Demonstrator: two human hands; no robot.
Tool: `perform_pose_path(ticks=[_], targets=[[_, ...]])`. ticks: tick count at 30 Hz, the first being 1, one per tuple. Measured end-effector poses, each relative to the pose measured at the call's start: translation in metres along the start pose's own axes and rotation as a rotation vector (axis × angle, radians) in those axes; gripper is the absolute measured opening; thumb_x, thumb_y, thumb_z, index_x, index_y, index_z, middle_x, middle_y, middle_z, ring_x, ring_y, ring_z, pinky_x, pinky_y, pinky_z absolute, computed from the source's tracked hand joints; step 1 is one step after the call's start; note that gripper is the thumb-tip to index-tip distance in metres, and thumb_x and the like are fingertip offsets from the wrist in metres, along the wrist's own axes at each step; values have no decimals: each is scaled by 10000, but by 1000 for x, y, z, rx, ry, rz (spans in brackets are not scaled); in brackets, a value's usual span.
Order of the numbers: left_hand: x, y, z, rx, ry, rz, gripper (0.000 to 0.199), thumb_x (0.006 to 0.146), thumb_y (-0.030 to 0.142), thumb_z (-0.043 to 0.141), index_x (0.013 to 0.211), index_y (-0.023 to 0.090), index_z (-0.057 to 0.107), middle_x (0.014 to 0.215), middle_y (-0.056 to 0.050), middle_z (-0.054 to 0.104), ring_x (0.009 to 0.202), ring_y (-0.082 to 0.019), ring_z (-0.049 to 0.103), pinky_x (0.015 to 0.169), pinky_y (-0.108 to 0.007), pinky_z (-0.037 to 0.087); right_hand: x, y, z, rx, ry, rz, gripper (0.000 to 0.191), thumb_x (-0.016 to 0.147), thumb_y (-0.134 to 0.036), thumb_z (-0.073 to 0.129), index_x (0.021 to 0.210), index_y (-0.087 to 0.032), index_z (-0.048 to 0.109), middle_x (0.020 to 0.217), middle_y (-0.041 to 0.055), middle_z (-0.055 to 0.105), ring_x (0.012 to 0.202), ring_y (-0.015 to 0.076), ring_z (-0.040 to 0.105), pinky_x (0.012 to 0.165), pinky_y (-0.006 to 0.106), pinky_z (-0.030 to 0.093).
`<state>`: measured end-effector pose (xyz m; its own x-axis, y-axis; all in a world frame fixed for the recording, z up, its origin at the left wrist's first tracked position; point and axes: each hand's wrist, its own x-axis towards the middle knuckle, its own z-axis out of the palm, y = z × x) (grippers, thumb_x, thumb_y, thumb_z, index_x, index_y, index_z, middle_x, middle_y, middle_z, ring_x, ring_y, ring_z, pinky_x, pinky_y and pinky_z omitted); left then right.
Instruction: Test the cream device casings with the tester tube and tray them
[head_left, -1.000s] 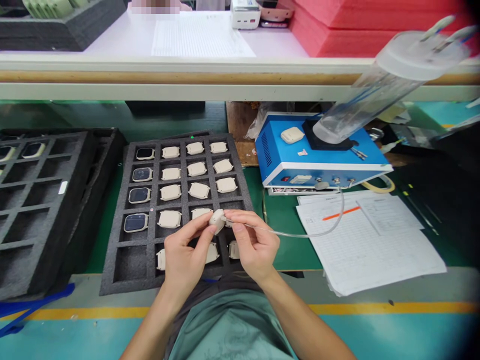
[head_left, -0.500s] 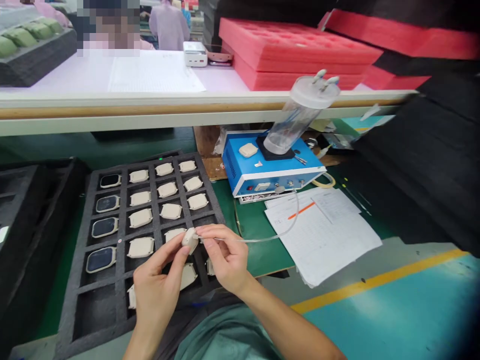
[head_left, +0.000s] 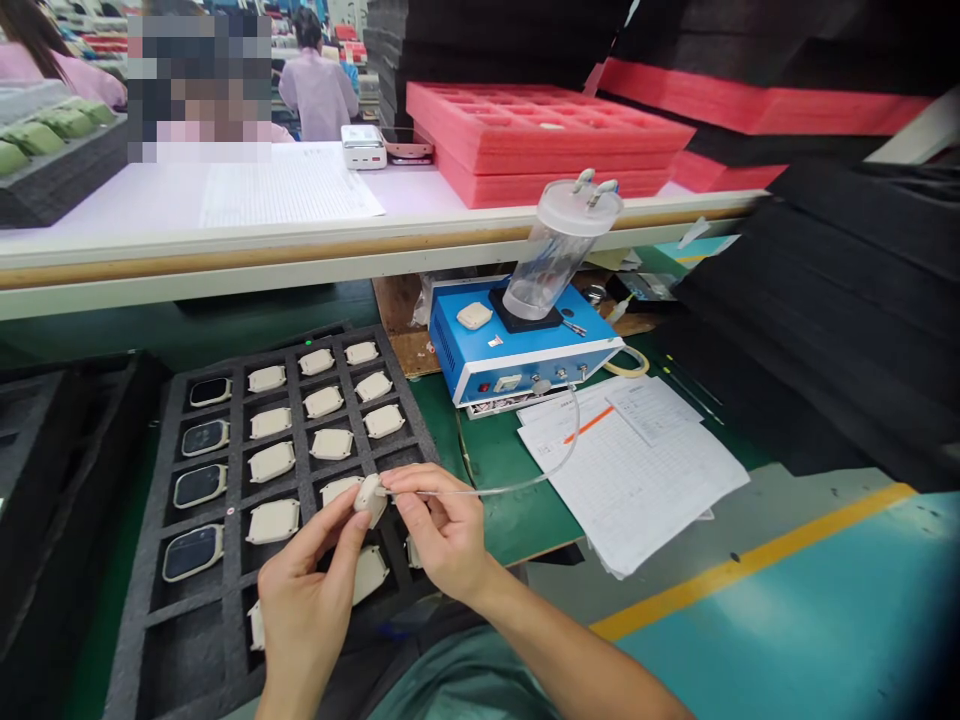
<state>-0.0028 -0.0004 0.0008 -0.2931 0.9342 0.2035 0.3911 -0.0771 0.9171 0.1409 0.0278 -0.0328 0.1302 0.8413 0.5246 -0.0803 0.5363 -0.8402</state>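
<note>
My left hand pinches a cream watch case between thumb and fingers, tilted on edge above a black foam tray. The fingers of my right hand are closed round the end of a thin clear tube, held against the side of that case. Whether the tube's tip enters the case is hidden. From there the tube curves to the front of a blue box-shaped device. More cream watch cases sit in the tray's compartments, and its left column holds several dark-screened watches.
On the blue device stand a clear cylinder and another cream case. Papers lie to the right. A shelf edge crosses behind, with red foam trays. Black foam is stacked at right. People sit beyond.
The camera view has tilted up and shifted slightly, so the shelf and device appear lower and further left. Both hands keep the same hold on the watch case and tube.
</note>
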Motion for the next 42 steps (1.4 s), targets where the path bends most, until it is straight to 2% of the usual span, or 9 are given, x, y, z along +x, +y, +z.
perform_pose_path(ticks=[4, 21, 34, 42], targets=[[0, -1, -1, 9, -6, 8, 286, 838, 416, 792, 1049, 230, 844, 1053, -60, 826, 884, -247, 815, 828, -281, 659, 0, 0, 0, -13, 4, -10, 164, 984, -166, 609, 1031, -225, 755, 999, 86, 795, 965, 213, 772, 869, 369, 644], [-1, -1, -2, -31, -16, 4, 255, 843, 357, 798, 1069, 246, 840, 1043, -35, 828, 865, -194, 814, 808, -199, 636, -1, 0, 0, -17, 4, 3, 159, 987, -180, 607, 1023, -225, 755, 1002, 84, 793, 967, 209, 769, 862, 365, 651], [-4, 2, 0, -49, -39, -31, 251, 843, 340, 780, 1048, 208, 839, 1052, -64, 825, 905, -242, 813, 842, -292, 662, -7, 1, -2, -57, 2, -1, 159, 989, -175, 603, 1025, -237, 746, 1006, 74, 796, 952, 215, 768, 854, 384, 650], [-3, 0, -1, -36, -39, -20, 263, 844, 356, 792, 1063, 219, 838, 1055, -63, 825, 891, -241, 814, 830, -288, 664, -5, 0, -1, -40, 8, 2, 157, 989, -175, 606, 1019, -235, 748, 1002, 75, 794, 955, 213, 767, 862, 381, 647]])
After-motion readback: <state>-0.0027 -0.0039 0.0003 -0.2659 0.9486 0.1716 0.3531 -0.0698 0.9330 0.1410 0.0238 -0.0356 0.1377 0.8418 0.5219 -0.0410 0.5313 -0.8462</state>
